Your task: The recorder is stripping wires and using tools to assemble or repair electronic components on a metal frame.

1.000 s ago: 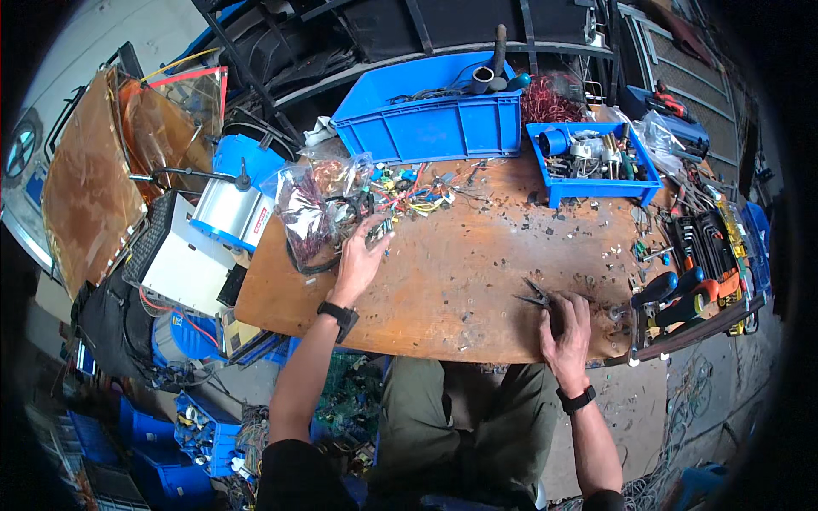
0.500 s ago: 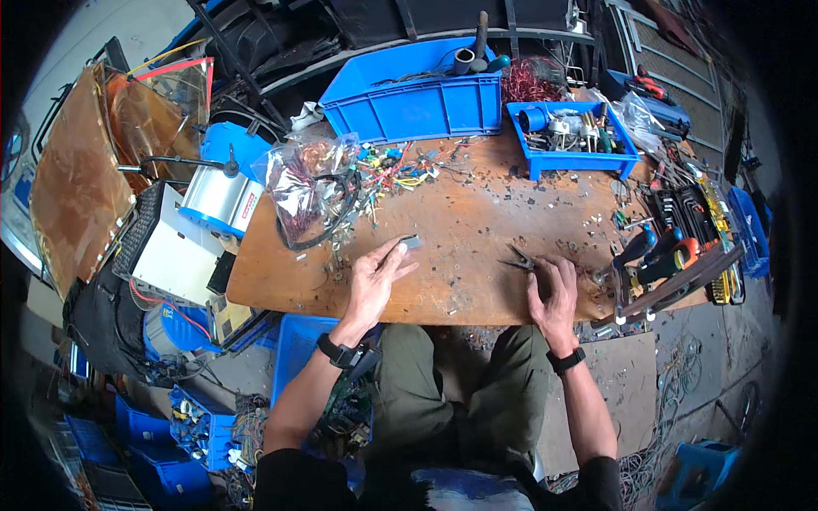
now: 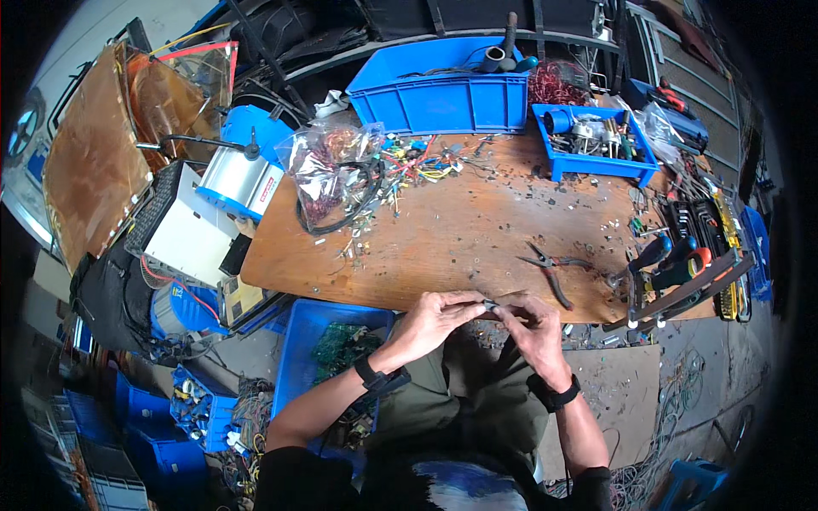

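Observation:
A small grey, flat-sided piece (image 3: 489, 305), mostly covered by fingers, is pinched between my two hands at the table's front edge. My left hand (image 3: 436, 324) grips it from the left with thumb and fingers closed. From the other side my right hand (image 3: 532, 328) closes its fingertips on the same piece. Just beyond my right hand lies a pair of pliers (image 3: 555, 271) with dark handles, its jaws spread and pointing left. Small scraps and washers are scattered on the wooden table (image 3: 400, 247) around them.
Far back stand a large blue bin (image 3: 443, 104) and a low blue tray (image 3: 596, 166) of parts. A clear bag of reddish wire (image 3: 328, 170) lies at left. Screwdrivers stand in a rack (image 3: 682, 289) at right. A blue crate (image 3: 298, 341) of circuit boards sits below the table.
Both hands have come together at the table's front edge, the left moving right with the grey piece. My right hand has let go of the pliers, which now lie on the table.

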Action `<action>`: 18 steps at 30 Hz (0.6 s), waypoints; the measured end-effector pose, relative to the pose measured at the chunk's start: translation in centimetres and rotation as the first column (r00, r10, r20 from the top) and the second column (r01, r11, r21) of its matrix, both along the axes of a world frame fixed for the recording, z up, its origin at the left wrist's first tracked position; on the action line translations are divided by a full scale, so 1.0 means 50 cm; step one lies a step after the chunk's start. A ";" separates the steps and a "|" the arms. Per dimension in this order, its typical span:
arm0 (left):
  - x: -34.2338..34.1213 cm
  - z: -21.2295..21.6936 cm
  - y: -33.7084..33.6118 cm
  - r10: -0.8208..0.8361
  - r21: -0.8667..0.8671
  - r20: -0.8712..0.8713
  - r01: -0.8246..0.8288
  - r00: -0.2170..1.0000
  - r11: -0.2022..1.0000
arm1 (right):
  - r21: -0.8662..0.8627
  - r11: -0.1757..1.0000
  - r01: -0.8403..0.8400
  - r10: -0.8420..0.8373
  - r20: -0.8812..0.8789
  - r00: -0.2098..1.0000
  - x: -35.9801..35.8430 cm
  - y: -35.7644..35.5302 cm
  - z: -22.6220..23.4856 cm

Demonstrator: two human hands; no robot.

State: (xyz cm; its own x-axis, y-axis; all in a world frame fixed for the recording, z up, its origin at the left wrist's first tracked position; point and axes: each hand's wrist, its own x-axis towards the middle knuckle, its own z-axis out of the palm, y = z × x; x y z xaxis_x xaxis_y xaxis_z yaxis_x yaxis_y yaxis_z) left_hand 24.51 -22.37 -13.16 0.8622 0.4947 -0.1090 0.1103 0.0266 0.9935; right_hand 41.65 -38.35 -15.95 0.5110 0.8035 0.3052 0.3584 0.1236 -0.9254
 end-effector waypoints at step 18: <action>0.086 -0.039 0.572 0.534 0.982 -0.157 0.074 0.831 0.173 | 0.090 0.921 0.380 -0.386 0.070 0.920 0.156 0.018 -0.090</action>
